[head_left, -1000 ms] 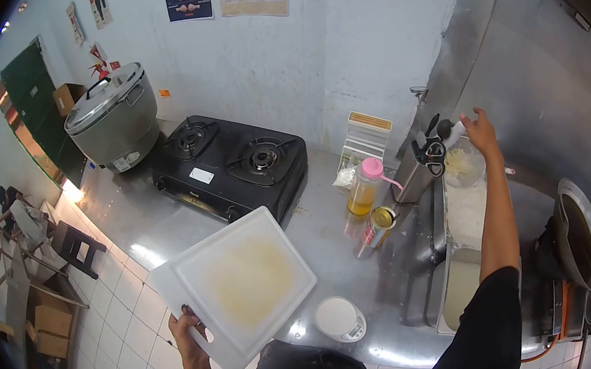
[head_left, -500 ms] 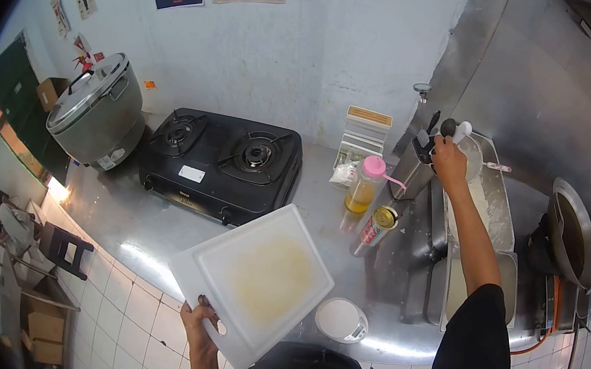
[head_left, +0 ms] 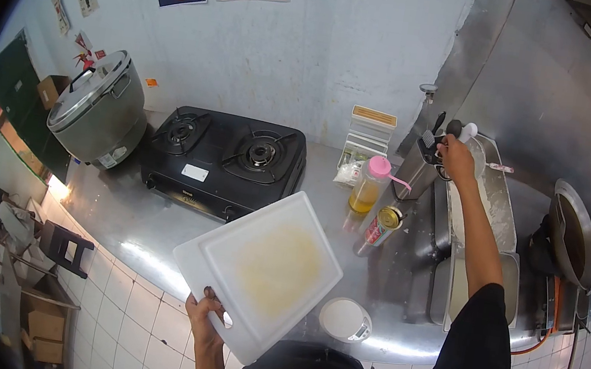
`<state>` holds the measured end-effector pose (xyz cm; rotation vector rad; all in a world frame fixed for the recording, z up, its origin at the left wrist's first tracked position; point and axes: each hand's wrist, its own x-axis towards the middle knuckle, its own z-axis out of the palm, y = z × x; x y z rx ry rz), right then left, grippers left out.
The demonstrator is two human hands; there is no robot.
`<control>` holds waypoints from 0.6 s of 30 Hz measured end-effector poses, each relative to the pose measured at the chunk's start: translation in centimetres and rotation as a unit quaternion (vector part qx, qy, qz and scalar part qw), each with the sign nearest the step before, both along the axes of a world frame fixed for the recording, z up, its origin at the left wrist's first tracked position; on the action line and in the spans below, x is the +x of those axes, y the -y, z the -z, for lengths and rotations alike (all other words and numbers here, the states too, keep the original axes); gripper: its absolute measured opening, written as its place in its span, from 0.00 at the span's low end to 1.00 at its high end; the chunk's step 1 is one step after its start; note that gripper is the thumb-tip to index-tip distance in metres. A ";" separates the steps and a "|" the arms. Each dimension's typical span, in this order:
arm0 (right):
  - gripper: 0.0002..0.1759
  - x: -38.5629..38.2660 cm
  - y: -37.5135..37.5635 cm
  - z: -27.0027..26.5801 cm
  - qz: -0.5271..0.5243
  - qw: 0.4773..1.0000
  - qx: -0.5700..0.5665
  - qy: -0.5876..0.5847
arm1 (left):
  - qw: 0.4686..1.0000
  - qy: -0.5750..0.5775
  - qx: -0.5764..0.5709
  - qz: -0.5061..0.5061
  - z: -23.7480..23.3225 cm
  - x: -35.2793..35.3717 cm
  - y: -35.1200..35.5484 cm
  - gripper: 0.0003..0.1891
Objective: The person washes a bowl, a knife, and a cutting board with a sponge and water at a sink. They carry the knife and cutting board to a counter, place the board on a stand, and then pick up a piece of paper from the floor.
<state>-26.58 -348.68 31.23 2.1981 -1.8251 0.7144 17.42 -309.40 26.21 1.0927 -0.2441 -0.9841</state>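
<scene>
My left hand (head_left: 206,317) is closed around the handle end of a white cutting board (head_left: 261,266). Yellowish stains mark the middle of the board, which is held tilted above the front of the counter. On the right, my right hand (head_left: 457,162) reaches out to a metal utensil holder (head_left: 410,174) at the back. Its fingers are closed among dark handles at the holder's top; what exactly they grip is hidden. A black ladle (head_left: 454,127) and a white spoon-like utensil (head_left: 471,131) stand just behind the fingers.
A two-burner gas stove (head_left: 227,163) and a large rice cooker (head_left: 101,108) stand left. A pink-lidded bottle (head_left: 367,187), a can (head_left: 382,227) and a white kitchen scale (head_left: 344,320) are mid-counter. Metal trays (head_left: 493,205) with pale powder lie under my right arm; pans (head_left: 572,231) hang beyond.
The cutting board has risen slightly and shifted a little right in view. My right hand remains at the utensil holder with only a small shift.
</scene>
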 end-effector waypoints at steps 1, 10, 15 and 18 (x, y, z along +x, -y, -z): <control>0.09 -0.1 0.0 -0.1 -0.013 0.998 -0.051 0.043 | 1.000 -0.001 0.002 0.000 -0.4 0.0 0.0 0.11; 0.14 4.2 -7.7 -6.4 -0.083 0.954 -0.116 0.264 | 0.998 -0.008 -0.046 -0.035 -3.3 -0.2 2.4 0.12; 0.35 13.0 -20.7 -7.3 -0.330 0.905 0.170 0.207 | 0.994 -0.033 -0.104 -0.013 -5.2 -1.3 6.5 0.10; 0.43 18.2 -27.0 -5.6 -0.381 0.900 0.204 0.063 | 0.988 -0.087 -0.121 -0.030 -6.3 -2.8 10.5 0.06</control>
